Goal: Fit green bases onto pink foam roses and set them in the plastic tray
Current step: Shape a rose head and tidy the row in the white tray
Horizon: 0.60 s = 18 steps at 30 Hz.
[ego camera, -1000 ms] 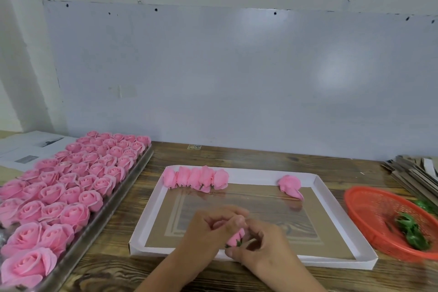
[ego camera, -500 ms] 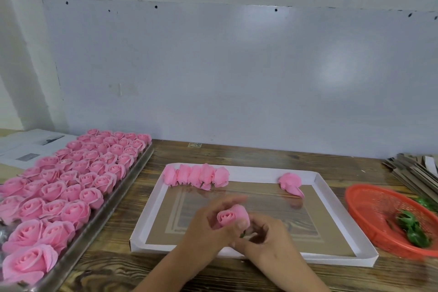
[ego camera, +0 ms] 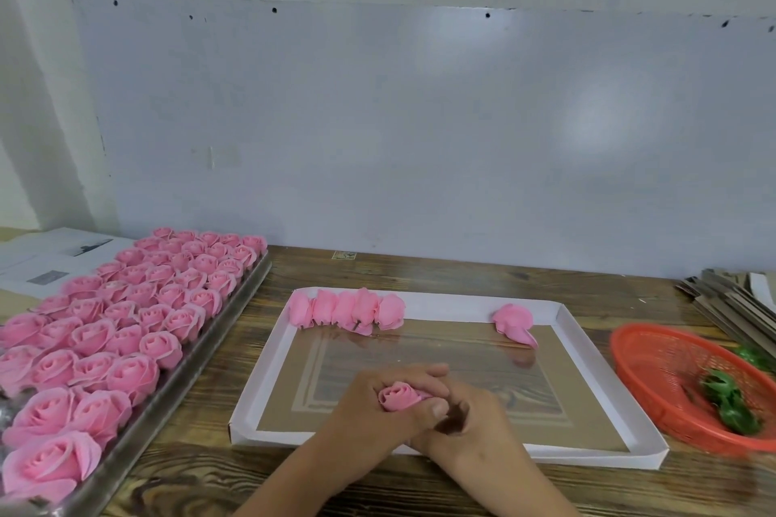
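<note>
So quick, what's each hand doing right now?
Left hand: fingers curled round a pink rose, holding it.
Right hand: fingers curled under the rose; whether they hold anything cannot be told.

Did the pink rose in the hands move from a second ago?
Yes. The rose has turned up from a sideways, half-hidden pose, bloom now facing up, and sits a little farther from the tray's near rim, between both hands.
</note>
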Tool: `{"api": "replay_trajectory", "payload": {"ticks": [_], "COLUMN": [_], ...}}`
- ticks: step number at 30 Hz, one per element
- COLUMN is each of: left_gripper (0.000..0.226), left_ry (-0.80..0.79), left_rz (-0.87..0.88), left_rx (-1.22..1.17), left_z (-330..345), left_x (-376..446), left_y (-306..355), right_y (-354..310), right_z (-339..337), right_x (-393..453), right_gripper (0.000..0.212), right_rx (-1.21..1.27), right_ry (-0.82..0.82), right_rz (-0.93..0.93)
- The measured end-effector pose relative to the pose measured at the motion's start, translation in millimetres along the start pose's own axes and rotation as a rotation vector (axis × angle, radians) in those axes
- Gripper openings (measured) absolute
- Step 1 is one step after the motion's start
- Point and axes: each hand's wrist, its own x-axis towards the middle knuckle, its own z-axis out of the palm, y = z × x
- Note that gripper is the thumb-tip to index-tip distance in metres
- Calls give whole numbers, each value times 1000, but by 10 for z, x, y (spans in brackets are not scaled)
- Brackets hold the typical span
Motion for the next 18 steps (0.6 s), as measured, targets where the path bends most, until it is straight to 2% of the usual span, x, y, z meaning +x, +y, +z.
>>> {"api": "replay_trajectory", "payload": {"ticks": [2, 4, 6, 8, 12, 18], "left_gripper": [25, 45, 55, 54, 39, 38], "left_ry": [13, 32, 5, 2, 98, 195], "left_rz": [2, -8, -28, -54, -99, -81], "left_rx": [16, -21, -83, -54, 47, -47], "left_z": [5, 3, 0, 5, 7, 16], "left_x": [-2, -2, -5, -4, 7, 13], "left_y": [12, 14, 27, 36, 8, 34], "right_y": [-6, -6, 18, 65, 141, 184], "right_z": [-30, -56, -80, -102, -112, -51], "right_x": [-8, -12, 4, 34, 61, 76], "right_gripper": [36, 29, 36, 39, 32, 28], "right_rx": [100, 200, 272, 274, 147, 59], "right_ry": [-12, -10, 13, 95, 214, 193], "right_rz": [-44, -92, -129, -138, -133, -167]}}
